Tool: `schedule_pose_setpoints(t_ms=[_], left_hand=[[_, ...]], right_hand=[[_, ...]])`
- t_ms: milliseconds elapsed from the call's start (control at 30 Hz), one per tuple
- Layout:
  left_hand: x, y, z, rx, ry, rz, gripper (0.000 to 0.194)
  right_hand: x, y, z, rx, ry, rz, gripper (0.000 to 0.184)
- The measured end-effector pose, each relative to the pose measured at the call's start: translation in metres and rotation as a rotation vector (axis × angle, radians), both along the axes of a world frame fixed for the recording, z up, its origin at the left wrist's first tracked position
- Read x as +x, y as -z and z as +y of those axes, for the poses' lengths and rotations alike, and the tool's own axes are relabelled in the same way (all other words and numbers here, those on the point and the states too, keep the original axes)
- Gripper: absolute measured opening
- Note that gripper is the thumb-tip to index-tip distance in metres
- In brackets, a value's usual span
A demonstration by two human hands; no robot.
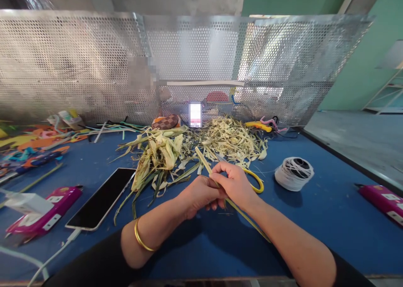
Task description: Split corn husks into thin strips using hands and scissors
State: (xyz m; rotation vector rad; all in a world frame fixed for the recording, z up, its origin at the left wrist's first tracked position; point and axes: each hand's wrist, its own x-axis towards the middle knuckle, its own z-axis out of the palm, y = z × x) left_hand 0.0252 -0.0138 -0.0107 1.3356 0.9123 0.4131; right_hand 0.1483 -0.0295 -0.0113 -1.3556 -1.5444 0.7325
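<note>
Both hands meet at the middle of the table, closed on one narrow pale green plant strip [203, 160]. Its flat end sticks up past my fingers, and a thin tail runs down under my right forearm. My left hand [201, 194] grips it from below, its fingers partly hidden. My right hand [233, 182] pinches it between thumb and fingers just above. Behind the right hand lie scissors with yellow handles [258, 181], partly covered. Beyond the hands are a bundle of husk-like leaves [162, 152] and a heap of pale shredded leaf scraps [234, 138].
A spool of white string [294, 174] stands at right. Left lie a black-screened phone [102, 199] on a cable and a magenta power strip [52, 207]; another power strip [382, 199] is far right. Perforated metal panels [192, 52] close off the back of the blue table [201, 253].
</note>
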Motion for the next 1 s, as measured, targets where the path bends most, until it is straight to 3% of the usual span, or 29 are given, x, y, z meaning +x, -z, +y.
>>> schedule_pose_setpoints(t_ms=[133,200,267,333,467,600,767,900,1000], left_hand=[[-0.004,-0.002,0.003,-0.092,-0.058,-0.121,0.023],[-0.008,-0.004,0.007,-0.137,-0.092,-0.200,0.031],[-0.011,-0.005,0.011,-0.175,-0.117,-0.268,0.035],[-0.013,-0.004,0.015,-0.185,-0.133,-0.291,0.033],[-0.012,-0.002,0.014,-0.135,-0.145,-0.233,0.026],[-0.009,-0.001,0.010,-0.111,-0.149,-0.165,0.025],[-0.009,-0.003,0.013,-0.139,-0.270,-0.203,0.018],[-0.010,-0.003,0.018,-0.157,-0.371,-0.257,0.016],[-0.010,-0.003,0.019,-0.128,-0.383,-0.243,0.013]], right_hand=[[0.016,-0.007,0.001,0.154,0.061,-0.070,0.016],[0.031,-0.011,0.001,0.219,0.205,-0.152,0.022],[0.044,-0.014,0.001,0.161,0.351,-0.222,0.033],[0.049,-0.015,0.001,0.018,0.316,-0.165,0.042],[0.038,-0.009,0.002,-0.201,0.033,0.133,0.043],[0.025,-0.001,0.003,-0.218,0.019,0.245,0.033],[0.028,0.000,0.003,0.041,0.094,-0.183,0.027],[0.030,-0.003,-0.003,0.029,-0.011,-0.425,0.021],[0.030,-0.006,-0.005,0.108,-0.035,-0.583,0.021]])
